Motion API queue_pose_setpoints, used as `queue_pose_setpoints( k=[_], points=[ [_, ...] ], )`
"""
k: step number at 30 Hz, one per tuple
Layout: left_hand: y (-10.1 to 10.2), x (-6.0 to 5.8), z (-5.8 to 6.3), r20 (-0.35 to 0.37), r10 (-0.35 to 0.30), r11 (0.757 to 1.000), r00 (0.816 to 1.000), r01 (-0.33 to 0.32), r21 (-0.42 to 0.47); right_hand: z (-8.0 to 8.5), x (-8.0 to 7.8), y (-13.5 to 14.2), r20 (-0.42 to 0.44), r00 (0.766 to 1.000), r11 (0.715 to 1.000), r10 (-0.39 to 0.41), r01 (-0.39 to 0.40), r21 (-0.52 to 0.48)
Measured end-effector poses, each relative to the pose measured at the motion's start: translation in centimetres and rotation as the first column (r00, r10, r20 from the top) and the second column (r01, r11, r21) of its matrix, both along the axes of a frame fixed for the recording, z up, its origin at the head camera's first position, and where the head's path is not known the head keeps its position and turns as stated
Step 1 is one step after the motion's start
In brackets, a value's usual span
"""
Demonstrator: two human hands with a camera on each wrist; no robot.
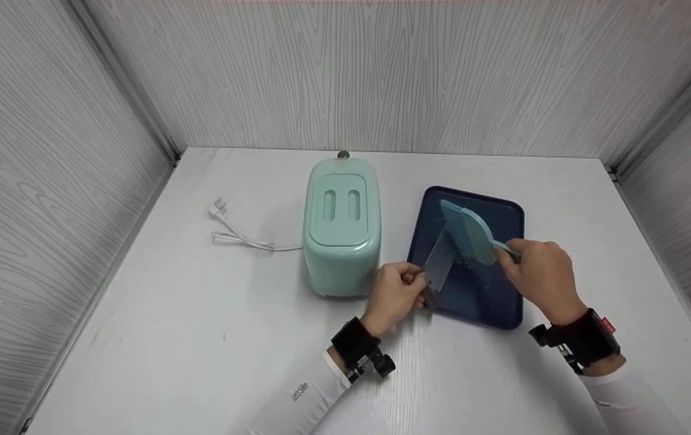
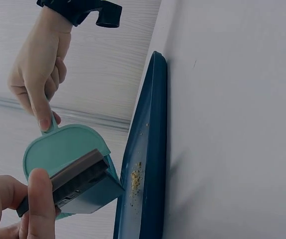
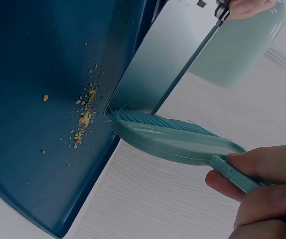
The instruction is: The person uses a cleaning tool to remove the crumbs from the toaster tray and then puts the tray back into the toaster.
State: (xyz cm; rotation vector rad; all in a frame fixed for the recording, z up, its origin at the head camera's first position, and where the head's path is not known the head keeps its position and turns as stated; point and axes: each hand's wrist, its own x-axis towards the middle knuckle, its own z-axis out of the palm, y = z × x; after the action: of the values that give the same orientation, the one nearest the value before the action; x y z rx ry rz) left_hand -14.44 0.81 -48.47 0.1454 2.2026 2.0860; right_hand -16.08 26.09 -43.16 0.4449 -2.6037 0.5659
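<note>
the navy tray point(image 1: 490, 315) lies on the white surface point(image 1: 200, 350), its raised rim likely useful for keeping the crumbs point(image 3: 85, 118) in. at the tray's left edge, the left hand point(image 1: 398, 287) pinches the dark end of a metal plate point(image 1: 440, 263) — tilted, probably so that loose crumbs land inside the tray. from the tray's right, the right hand point(image 1: 543, 275) has its grip around the handle of a mint brush point(image 1: 477, 232), bristles at the plate's lower end. left of the tray stands the toaster point(image 1: 342, 269), apparently leaving working room.
</note>
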Motion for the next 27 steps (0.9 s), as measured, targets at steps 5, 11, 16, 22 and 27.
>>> queue_pose_setpoints(
  k=[5, 11, 16, 22, 27],
  points=[
    [0.0, 0.0, 0.0, 0.015, 0.008, 1.000, 1.000, -0.008, -0.006, -0.1, 0.1, 0.2, -0.006, 1.000, 1.000, -0.020, 0.020, -0.010],
    [0.0, 0.0, 0.0, 0.018, 0.025, 1.000, 1.000, -0.024, -0.011, -0.1, 0.2, 0.7, -0.021, 0.999, 0.999, -0.040, 0.039, -0.027],
    [0.0, -0.1, 0.0, 0.016, 0.036, 0.999, 0.999, -0.035, -0.018, 0.4, 0.3, 1.2, -0.013, 0.998, 0.997, -0.055, 0.054, -0.056],
    [0.0, -0.2, -0.1, 0.014, 0.040, 0.999, 0.999, -0.039, -0.022, 1.6, 1.2, 1.6, 0.002, 1.000, 0.995, -0.021, 0.021, -0.102],
    [-0.1, -0.2, -0.1, 0.012, 0.034, 0.999, 0.999, -0.033, -0.026, 2.8, 2.2, 1.8, 0.049, 0.998, 0.990, 0.027, -0.020, -0.137]
  ],
)
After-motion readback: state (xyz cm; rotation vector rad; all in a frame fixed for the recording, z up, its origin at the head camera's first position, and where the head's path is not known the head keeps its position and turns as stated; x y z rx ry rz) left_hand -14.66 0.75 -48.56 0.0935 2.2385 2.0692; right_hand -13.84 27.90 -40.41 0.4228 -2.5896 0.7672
